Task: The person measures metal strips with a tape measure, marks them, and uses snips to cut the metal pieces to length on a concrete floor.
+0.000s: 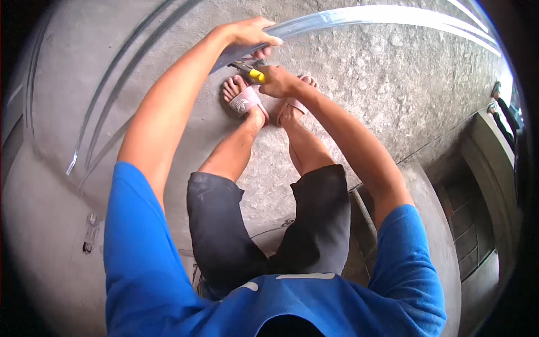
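My left hand [248,32] is closed on a long, shiny metal channel [359,15], which arcs across the top of the view and runs off to the right. Just below it, my right hand [276,82] grips tin snips [256,74] with yellow and dark handles. Their metal jaws reach up to the lower edge of the channel near my left fingers. Whether the blades are closed on the metal cannot be made out. My feet in pink slides [245,101] are on the floor right under the tool.
Another thin metal strip [92,115] curves along the left side. Rough concrete floor [387,73] spreads out ahead. At the right, a concrete ledge [491,151] borders a dark recess [463,224], and part of another person [504,115] shows at the far right.
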`<act>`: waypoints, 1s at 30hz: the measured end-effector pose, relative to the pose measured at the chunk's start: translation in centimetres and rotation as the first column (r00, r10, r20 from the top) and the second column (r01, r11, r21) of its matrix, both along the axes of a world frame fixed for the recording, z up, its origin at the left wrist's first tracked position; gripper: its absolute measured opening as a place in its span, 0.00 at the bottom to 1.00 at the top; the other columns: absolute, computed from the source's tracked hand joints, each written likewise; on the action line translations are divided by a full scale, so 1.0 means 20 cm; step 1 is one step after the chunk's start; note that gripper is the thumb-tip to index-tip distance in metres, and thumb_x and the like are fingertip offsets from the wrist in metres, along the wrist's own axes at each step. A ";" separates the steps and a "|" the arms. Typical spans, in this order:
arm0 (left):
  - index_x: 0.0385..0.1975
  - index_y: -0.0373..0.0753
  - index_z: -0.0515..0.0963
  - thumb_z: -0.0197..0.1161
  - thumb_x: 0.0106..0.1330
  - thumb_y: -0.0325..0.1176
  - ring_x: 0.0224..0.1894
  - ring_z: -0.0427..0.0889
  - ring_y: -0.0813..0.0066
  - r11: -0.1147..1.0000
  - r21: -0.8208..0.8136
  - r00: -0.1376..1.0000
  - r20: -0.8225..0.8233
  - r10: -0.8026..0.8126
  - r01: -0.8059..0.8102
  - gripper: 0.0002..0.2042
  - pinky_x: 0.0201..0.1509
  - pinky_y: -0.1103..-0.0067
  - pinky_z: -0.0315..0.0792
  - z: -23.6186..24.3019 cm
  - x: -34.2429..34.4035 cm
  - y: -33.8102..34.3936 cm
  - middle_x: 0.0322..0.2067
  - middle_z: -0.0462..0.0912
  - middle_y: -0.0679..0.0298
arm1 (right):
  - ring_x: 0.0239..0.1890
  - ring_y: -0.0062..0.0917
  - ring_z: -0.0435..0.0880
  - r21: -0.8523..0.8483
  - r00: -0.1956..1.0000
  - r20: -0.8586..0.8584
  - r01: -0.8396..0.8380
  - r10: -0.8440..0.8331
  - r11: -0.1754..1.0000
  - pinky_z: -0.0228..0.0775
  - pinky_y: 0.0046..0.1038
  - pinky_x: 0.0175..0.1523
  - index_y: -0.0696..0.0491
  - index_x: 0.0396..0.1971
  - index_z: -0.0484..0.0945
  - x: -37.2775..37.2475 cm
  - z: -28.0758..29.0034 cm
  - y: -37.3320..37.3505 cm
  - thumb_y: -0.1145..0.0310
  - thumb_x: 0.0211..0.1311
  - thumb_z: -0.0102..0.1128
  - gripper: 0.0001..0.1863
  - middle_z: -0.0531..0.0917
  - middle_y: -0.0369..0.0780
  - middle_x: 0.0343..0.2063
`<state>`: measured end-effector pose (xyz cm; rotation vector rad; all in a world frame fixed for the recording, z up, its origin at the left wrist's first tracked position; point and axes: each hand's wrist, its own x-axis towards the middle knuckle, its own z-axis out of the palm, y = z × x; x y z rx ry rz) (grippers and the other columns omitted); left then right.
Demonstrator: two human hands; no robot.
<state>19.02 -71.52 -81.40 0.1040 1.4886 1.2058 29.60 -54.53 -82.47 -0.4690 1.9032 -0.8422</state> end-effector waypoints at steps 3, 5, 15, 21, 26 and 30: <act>0.52 0.34 0.74 0.59 0.71 0.46 0.36 0.86 0.49 0.947 -0.275 0.802 -0.597 -0.034 -0.165 0.21 0.39 0.59 0.80 -0.31 0.14 0.02 0.32 0.85 0.49 | 0.39 0.53 0.85 0.244 0.976 0.025 -0.214 0.214 0.946 0.77 0.47 0.45 0.60 0.35 0.82 0.07 -0.26 0.22 0.63 0.51 0.60 0.17 0.84 0.57 0.33; 0.57 0.43 0.75 0.59 0.71 0.43 0.44 0.84 0.42 0.830 -0.493 0.725 -0.668 -0.168 -0.262 0.19 0.47 0.55 0.77 -0.26 0.14 0.08 0.40 0.84 0.40 | 0.39 0.51 0.86 0.309 0.999 0.052 -0.032 0.017 0.950 0.77 0.47 0.45 0.61 0.34 0.81 0.15 -0.34 0.46 0.64 0.54 0.59 0.15 0.84 0.58 0.33; 0.68 0.55 0.64 0.61 0.66 0.51 0.56 0.73 0.44 0.775 -0.340 0.189 -0.940 -0.283 -0.533 0.30 0.61 0.43 0.64 -1.03 0.37 0.12 0.53 0.73 0.43 | 0.27 0.16 0.73 0.226 0.707 -0.161 0.706 -0.689 0.671 0.67 0.22 0.32 0.56 0.42 0.75 0.44 -0.46 1.27 0.74 0.62 0.54 0.09 0.75 0.31 0.25; 0.57 0.46 0.77 0.61 0.67 0.49 0.56 0.75 0.49 0.754 -0.139 0.111 -0.990 -0.088 -0.642 0.22 0.63 0.57 0.67 -0.87 0.44 -0.27 0.52 0.76 0.50 | 0.28 0.14 0.74 0.019 0.581 -0.318 0.794 -0.749 0.608 0.65 0.19 0.31 0.56 0.43 0.75 0.46 -0.64 1.27 0.75 0.62 0.52 0.10 0.76 0.32 0.28; 0.52 0.43 0.77 0.65 0.63 0.52 0.53 0.79 0.53 0.757 -0.393 0.343 -0.909 -0.236 -0.522 0.24 0.57 0.62 0.74 -0.90 0.47 -0.75 0.49 0.80 0.56 | 0.27 0.15 0.72 -0.052 0.562 -0.251 0.806 -0.789 0.590 0.66 0.21 0.32 0.53 0.43 0.74 0.45 -0.74 1.18 0.74 0.58 0.53 0.12 0.76 0.32 0.29; 0.49 0.42 0.76 0.69 0.57 0.54 0.55 0.78 0.53 0.752 -0.556 0.370 -0.821 -0.434 -0.353 0.26 0.58 0.62 0.75 -0.89 0.47 -0.61 0.48 0.80 0.56 | 0.28 0.16 0.72 0.009 0.588 -0.126 0.806 -0.799 0.592 0.66 0.21 0.33 0.55 0.42 0.74 0.41 -0.71 1.07 0.75 0.53 0.51 0.14 0.75 0.32 0.28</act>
